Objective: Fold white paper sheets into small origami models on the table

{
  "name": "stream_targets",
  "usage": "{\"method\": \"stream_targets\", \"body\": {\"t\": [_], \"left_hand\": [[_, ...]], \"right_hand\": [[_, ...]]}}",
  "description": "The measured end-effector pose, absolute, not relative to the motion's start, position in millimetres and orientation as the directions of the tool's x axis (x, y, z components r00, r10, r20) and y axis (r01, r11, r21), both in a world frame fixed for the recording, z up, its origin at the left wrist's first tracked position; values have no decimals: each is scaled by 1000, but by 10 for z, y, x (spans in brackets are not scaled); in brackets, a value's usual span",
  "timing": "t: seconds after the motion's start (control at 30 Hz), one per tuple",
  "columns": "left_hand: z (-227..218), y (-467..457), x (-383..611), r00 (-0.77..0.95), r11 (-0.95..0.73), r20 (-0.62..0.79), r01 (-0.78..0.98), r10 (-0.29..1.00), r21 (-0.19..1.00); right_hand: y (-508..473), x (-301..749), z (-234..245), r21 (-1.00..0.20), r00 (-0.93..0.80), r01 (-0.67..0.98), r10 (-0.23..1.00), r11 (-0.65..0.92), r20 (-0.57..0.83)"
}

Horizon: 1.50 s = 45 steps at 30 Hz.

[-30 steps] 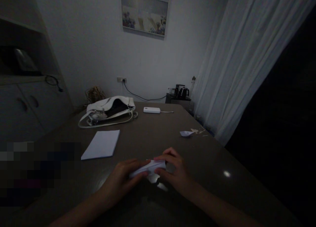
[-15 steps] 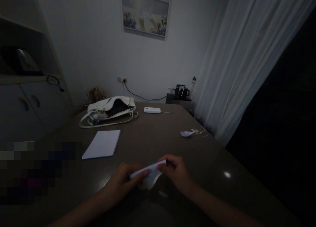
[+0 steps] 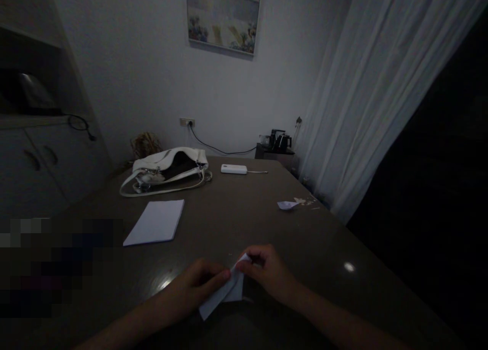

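A folded piece of white paper (image 3: 231,290) is held between my two hands just above the dark table (image 3: 244,218). My left hand (image 3: 200,283) pinches it from the left, the thumb lying along its upper face. The fingers of my right hand (image 3: 263,268) are closed on its upper right corner. One strip of the paper slants down toward me, and a wider flap hangs below on the right. My fingers cover part of the folds.
A stack of white paper (image 3: 155,223) lies left, below a white handbag (image 3: 168,169). Farther back is a white power bank (image 3: 234,169) with a short cable. A small folded paper piece (image 3: 287,205) and scattered scraps (image 3: 305,201) lie near the table's right edge.
The paper has turned from a nearly level strip to a steeper slant, its lower end now pointing toward me. My right hand has shifted slightly left.
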<state>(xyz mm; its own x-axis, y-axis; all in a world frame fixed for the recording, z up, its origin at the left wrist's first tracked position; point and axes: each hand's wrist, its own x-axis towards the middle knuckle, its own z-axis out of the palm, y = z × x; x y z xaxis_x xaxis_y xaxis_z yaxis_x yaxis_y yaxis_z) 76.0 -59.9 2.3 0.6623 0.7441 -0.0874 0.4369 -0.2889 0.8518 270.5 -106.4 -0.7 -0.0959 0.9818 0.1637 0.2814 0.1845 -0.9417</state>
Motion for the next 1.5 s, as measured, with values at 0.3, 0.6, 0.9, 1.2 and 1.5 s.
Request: {"method": "stream_targets", "body": {"t": [0.3, 0.6, 0.9, 1.2, 1.5], "left_hand": [[85, -649, 842, 736, -395, -27, 393, 677, 830], [-16, -644, 824, 760, -457, 25, 363, 649, 812], [51, -696, 812, 746, -513, 74, 380, 662, 770], [84, -665, 873, 752, -148, -147, 311, 643, 939], [158, -681, 814, 717, -474, 51, 403, 695, 783]], "right_hand": [[-1024, 2719, -111, -980, 0, 162, 993, 118, 119], [-1068, 2683, -56, -950, -7, 263, 985, 170, 174], [-1104, 2633, 7, -899, 35, 361, 960, 247, 278], [-993, 2745, -37, -925, 226, 297, 924, 236, 308], [-1000, 2713, -30, -938, 199, 242, 933, 250, 300]]}}
